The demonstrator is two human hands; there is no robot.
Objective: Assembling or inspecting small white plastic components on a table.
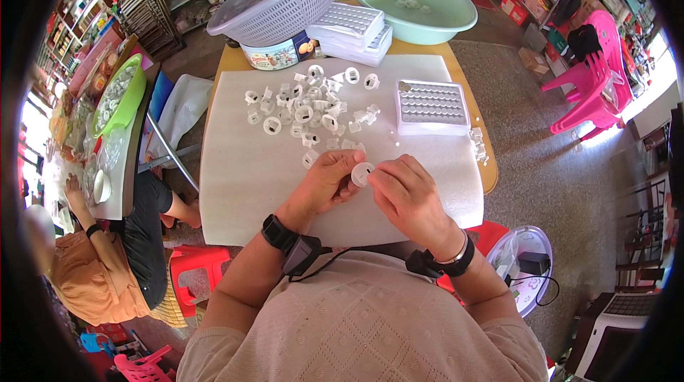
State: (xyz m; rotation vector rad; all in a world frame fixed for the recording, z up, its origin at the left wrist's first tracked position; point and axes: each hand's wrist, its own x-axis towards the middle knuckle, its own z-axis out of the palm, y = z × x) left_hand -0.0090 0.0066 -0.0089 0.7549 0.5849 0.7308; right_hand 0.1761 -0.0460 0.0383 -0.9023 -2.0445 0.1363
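Between my two hands, over the near middle of the white-covered table, is a small round white plastic part with a dark slot. My left hand is closed on its left edge with thumb and fingers. At its right edge the fingers of my right hand are pinched together; whether they hold a smaller piece is hidden. Just beyond my hands lies a loose pile of similar white plastic parts. To the right of the pile sits a white tray with rows of small pieces.
At the back stand a grey-purple basket on a round tub, stacked white trays and a green basin. Clear small parts lie at the right edge. Another person sits at a side table on the left.
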